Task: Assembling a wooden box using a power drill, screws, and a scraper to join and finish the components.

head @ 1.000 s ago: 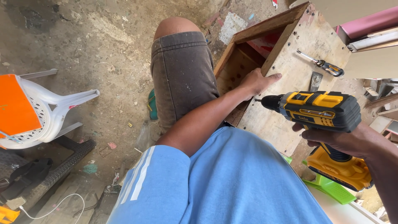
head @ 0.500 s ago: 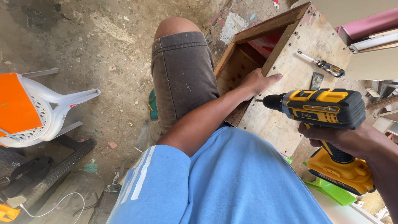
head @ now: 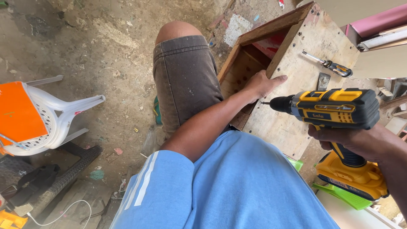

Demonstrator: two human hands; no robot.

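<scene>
While the right hand has its fingers clamped round the grip of a yellow-black cordless drill, bit pointing at the plywood box w/ a gap between, left hand fingers curl over the box edge; screwdriver lies on top, white plastic chair well apart.

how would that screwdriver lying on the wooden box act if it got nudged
The screwdriver has a round shaft and handle and lies loose on the wooden box, so it would probably roll. The panel looks tilted, so it might slide off. It likely feels stiff and light.
</scene>
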